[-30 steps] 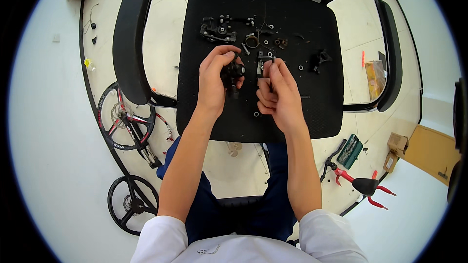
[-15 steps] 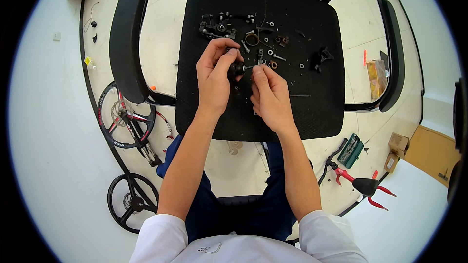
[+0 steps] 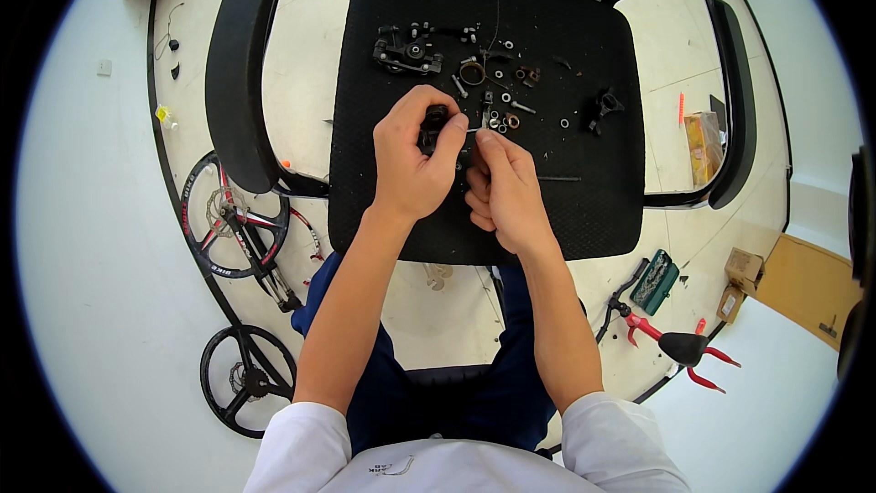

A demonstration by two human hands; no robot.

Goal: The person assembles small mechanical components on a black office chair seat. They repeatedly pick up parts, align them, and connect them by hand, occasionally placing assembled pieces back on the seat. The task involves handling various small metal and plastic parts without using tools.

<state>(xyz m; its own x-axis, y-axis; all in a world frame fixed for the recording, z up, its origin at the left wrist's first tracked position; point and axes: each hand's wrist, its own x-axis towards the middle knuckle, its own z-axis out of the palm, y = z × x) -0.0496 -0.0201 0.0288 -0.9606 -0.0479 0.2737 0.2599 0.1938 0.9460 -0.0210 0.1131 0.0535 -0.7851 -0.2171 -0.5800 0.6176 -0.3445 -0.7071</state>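
Above the black chair seat (image 3: 593,192) my two hands work close together. My left hand (image 3: 411,160) is closed round a small black part (image 3: 432,123), largely hidden by the fingers. The left thumb reaches toward a thin metal rod (image 3: 474,131). My right hand (image 3: 511,187) pinches this rod between thumb and forefinger, its other fingers curled. Whether the rod sits inside the black part is hidden. Just beyond the hands lie washers (image 3: 494,115), a bolt (image 3: 523,108), another bolt (image 3: 459,86), a ring clamp (image 3: 472,73) and a black bicycle brake caliper (image 3: 408,53).
Armrests (image 3: 239,73) flank the seat. A black knob-like piece (image 3: 604,110) and a dark rod (image 3: 559,178) lie at its right. On the floor are spoked wheels (image 3: 248,380), a green tool case (image 3: 655,281), a red forked frame (image 3: 643,327) and cardboard boxes (image 3: 744,267).
My left hand has turned and shifted slightly toward me, its thumb now out over the rod. The black part has turned with it and is more covered. My right hand stays nearly in place.
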